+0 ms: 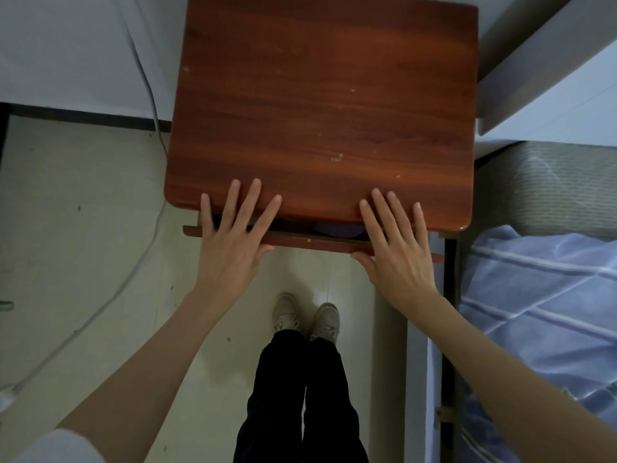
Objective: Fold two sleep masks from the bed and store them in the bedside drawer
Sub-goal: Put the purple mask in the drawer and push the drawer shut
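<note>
**Drawer nearly shut, masks apparently inside**

Pale floor tiles (100,212) fill the left and lower middle of the frame; a red-brown wooden bedside table (320,105) takes up the upper centre, seen from above, with a blue striped sheet on the bed (541,312) at the right edge.

Drawer (300,238): open only a narrow slot below the tabletop's front edge. In that slot, centre-right, a rounded bluish-purple shape (339,229) shows. Likely a sleep mask (only a sliver visible; cannot tell whether it is one mask or two, or how it is folded).

Left hand (233,242): flat, fingers spread wide, holding nothing, palm over the drawer front, fingertips reaching onto the tabletop. Right hand (397,248): same posture, splayed and empty, over the drawer front toward its right end.

No mask is visible on the strip of bed in view, and neither hand carries one.

Judgement: folding and placing look finished; the step in hand is pushing the drawer closed. Remaining: close the last slot until the front sits flush.
</note>
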`<action>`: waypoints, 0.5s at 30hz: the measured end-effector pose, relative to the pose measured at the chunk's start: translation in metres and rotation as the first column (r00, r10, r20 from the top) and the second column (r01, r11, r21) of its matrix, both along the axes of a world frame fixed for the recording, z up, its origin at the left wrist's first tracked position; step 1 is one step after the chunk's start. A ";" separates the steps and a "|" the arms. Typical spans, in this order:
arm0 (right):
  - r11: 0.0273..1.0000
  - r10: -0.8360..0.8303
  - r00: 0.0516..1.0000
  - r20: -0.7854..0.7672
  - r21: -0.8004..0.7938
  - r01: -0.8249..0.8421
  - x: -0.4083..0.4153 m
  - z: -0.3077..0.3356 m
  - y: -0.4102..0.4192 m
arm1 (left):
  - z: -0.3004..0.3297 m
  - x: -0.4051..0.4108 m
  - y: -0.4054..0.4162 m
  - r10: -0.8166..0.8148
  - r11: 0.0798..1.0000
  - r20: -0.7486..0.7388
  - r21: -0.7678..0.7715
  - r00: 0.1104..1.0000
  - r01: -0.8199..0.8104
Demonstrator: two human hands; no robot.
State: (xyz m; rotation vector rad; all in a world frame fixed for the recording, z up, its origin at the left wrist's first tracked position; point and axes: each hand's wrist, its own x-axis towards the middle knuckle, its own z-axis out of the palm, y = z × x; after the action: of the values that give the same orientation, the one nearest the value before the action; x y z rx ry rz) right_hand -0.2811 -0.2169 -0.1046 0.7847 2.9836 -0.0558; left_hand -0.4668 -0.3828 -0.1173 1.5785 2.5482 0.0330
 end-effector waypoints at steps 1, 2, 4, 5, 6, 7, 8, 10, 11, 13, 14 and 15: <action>1.000 -0.006 1.000 0.000 0.000 0.006 -0.001 -0.001 0.001 | 0.000 -0.002 0.002 -0.006 1.000 -0.002 0.000 1.000 0.006; 1.000 -0.023 1.000 -0.002 -0.001 0.023 -0.003 -0.001 0.002 | 0.000 -0.004 0.005 -0.008 1.000 0.001 0.000 1.000 0.008; 0.995 -0.099 0.995 -0.019 -0.015 0.099 -0.010 -0.002 0.006 | 0.001 -0.009 0.016 0.014 1.000 0.014 0.018 1.000 -0.014; 0.990 -0.140 0.990 -0.030 -0.031 0.139 -0.015 -0.002 0.008 | 0.001 -0.013 0.022 0.028 0.999 0.020 0.025 0.999 -0.028; 0.984 -0.174 0.984 -0.036 -0.046 0.172 -0.019 -0.003 0.009 | 0.001 -0.017 0.027 0.035 0.999 0.025 0.026 0.999 -0.036; 0.980 -0.193 0.981 -0.028 -0.059 0.191 -0.024 -0.002 0.010 | 0.001 -0.019 0.032 0.037 0.999 0.024 0.021 0.999 -0.037; 0.980 -0.192 0.981 -0.010 -0.062 0.191 -0.027 -0.002 0.010 | 0.001 -0.022 0.035 0.029 0.999 0.019 0.016 0.999 -0.029; 0.981 -0.182 0.983 0.032 -0.064 0.183 -0.028 -0.003 0.007 | 0.001 -0.022 0.034 0.017 1.000 0.004 0.005 1.000 -0.017; 0.980 -0.182 0.982 0.041 -0.079 0.185 -0.027 -0.002 0.006 | 0.000 -0.022 0.034 0.014 1.000 0.003 0.005 1.000 -0.014; 0.975 -0.185 0.981 0.050 -0.114 0.190 -0.028 0.001 0.007 | 0.000 -0.022 0.033 0.007 1.000 0.014 0.004 1.000 -0.007; 0.970 -0.188 0.980 0.059 -0.144 0.194 -0.028 0.003 0.008 | 0.001 -0.023 0.033 0.006 1.000 0.023 -0.003 1.000 -0.006; 0.962 -0.192 0.978 0.085 -0.180 0.205 -0.027 0.006 0.009 | 0.002 -0.023 0.033 0.004 1.000 0.032 -0.010 0.999 -0.004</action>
State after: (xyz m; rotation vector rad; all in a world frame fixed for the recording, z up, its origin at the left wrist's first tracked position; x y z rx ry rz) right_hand -0.3084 -0.2079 -0.0983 1.0354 2.7741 -0.3084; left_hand -0.4899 -0.3495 -0.1156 1.5564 2.5233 0.0453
